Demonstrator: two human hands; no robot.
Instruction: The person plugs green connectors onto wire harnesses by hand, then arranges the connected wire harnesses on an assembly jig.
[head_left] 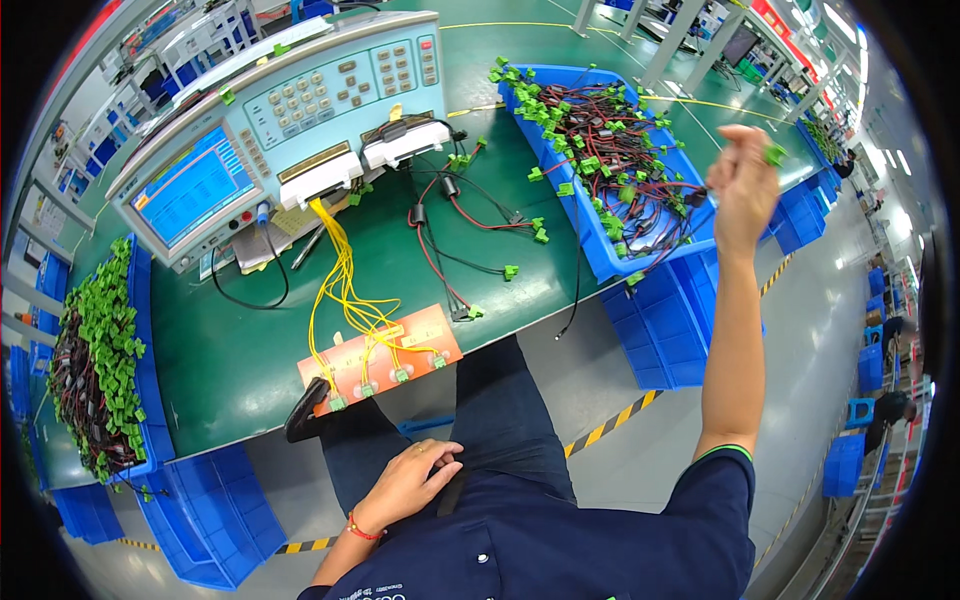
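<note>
Right hand holding green-ended cable, blue bin alongside, left hand lowered

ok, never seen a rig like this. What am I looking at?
No robot: one picture, from a wide fisheye camera on a person's head, looking down, so straight edges bend. The bare left hand is at the lap, apparently empty. The right hand is raised near a blue bin of dark cables with green connectors; blur hides whether its fingers hold one. On the green bench: a pale blue instrument, loose cables, and an orange board with yellow wires leading toward the instrument.
</note>
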